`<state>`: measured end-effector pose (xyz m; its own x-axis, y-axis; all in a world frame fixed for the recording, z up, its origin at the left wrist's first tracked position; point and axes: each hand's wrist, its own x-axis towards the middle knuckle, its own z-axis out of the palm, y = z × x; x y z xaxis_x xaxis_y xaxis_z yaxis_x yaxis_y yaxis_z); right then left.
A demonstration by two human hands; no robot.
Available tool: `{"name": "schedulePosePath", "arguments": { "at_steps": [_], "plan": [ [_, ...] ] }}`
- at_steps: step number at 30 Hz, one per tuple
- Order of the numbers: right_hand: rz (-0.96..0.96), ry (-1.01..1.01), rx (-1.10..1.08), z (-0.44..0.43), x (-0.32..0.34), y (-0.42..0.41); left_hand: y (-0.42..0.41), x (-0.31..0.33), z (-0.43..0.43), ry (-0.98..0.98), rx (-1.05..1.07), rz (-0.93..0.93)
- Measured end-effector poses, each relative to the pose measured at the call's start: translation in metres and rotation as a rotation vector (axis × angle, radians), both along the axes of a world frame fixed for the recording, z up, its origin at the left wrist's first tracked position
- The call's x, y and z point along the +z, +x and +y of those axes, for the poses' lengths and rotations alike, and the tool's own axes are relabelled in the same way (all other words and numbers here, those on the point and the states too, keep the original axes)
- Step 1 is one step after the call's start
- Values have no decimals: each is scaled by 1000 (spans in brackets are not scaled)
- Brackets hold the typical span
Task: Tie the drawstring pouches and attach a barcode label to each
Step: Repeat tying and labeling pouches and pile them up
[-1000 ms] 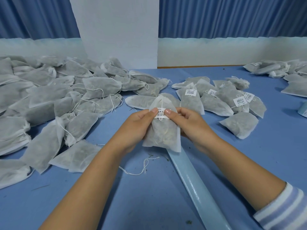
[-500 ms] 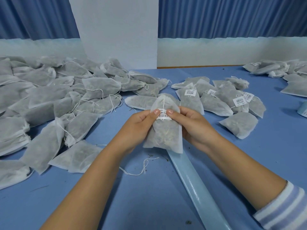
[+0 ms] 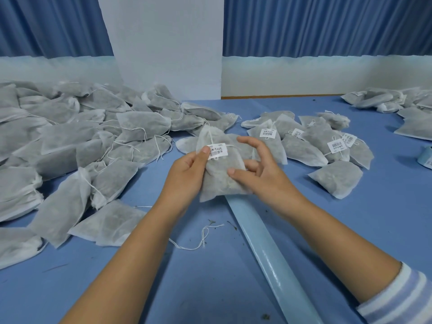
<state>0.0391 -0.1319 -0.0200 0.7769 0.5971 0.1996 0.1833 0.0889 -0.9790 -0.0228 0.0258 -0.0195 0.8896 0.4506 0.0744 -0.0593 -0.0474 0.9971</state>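
**Labelling of a tied pouch, head view.** The left hand (image 3: 187,174) carries the pouch (image 3: 222,183) upright above the blue desk (image 3: 163,288), just in front of the person. Its grip is closed round the pouch's left edge, with the fingers behind and the thumb pressed on the left end of the barcode label (image 3: 218,150). The label sits across the gathered neck, over the white drawstring (image 3: 211,137), and appears stuck down along its whole width. The right hand (image 3: 259,176) is open: its fingers are loosely spread beside the pouch, the forefinger is lifted clear of the label, and only the thumb tip touches the front of the fabric. To the left lies a large heap of unlabelled pouches (image 3: 70,141); to the right, well apart from it, lies a smaller pile of labelled pouches (image 3: 322,143). A pale strip (image 3: 268,249) runs along the desk below the hands, and a loose string (image 3: 201,239) lies beside it. The step in hand is judged to be the final pressing of the label. To do it well, the thumb should rub from one end to the other, so that both ends bond to the fabric and trap the drawstring beneath. The soft, filled body yields under pressure, so the fingers behind should give support. The finished pouch probably belongs on the right-hand pile, label upward and apart from the heap.
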Motion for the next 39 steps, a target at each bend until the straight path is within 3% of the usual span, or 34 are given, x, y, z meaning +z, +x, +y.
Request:
{"name": "schedulePosePath", "arguments": {
  "at_steps": [5, 9, 13, 17, 23, 31, 39],
  "plan": [
    [-66, 64, -354, -7, -4, 22, -1, 5, 0, -36, -20, 11],
    [-71, -50, -524, -18, -18, 50, -2, 4, 2, -32, -14, 39],
    [-103, -265, -521, -19, -32, 69, -1, 3, 2, -51, 3, 55],
    [-403, -643, -428, -17, -46, 85, 1, 0, 6, -42, 37, 83],
    [-564, -847, -527, -16, -53, 100, 2, -3, 10, -22, 66, 115],
    [-445, -824, -622, -18, -49, 96, 5, -12, 20, 96, 123, 156],
    [-867, -556, -637, 1, -33, 76, 9, -15, 25, 78, 133, 184]
  ]
}}
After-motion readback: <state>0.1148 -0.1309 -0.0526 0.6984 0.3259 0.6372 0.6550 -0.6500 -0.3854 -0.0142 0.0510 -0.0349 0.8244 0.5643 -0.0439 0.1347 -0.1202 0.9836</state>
